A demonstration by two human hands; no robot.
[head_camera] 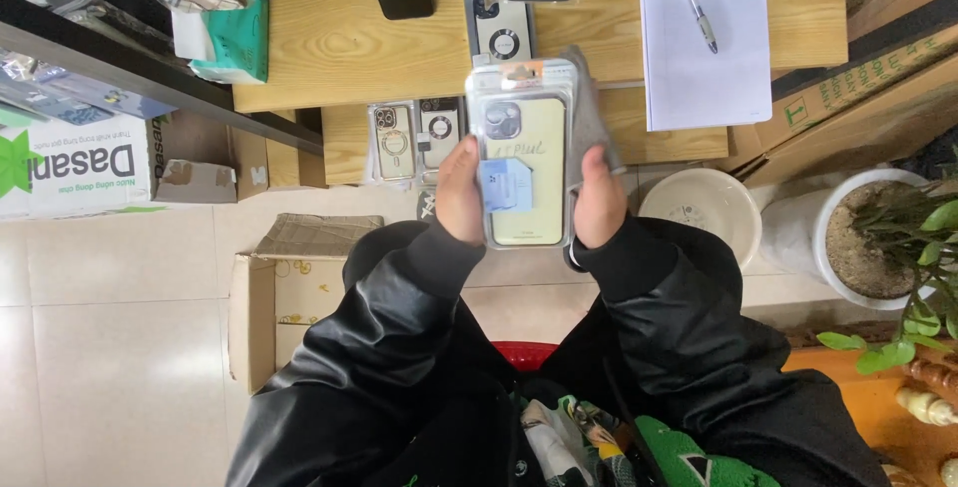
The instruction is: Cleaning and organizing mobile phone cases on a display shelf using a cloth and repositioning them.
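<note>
A clear plastic package with a pale yellow phone case (524, 153) is held up in front of me, upright, between both hands. My left hand (461, 193) grips its left edge and my right hand (599, 198) grips its right edge. A small blue sticker sits on the package's lower left. A grey cloth (589, 113) hangs behind the package at my right hand. Both sleeves are black and shiny.
A wooden desk (339, 48) holds several packaged phone cases (414, 138), a white paper pad (704, 53) with a pen (702, 18), and a tissue pack (232, 43). An open cardboard box (289, 292) stands at left, a white bucket (704, 208) and potted plant (888, 238) at right.
</note>
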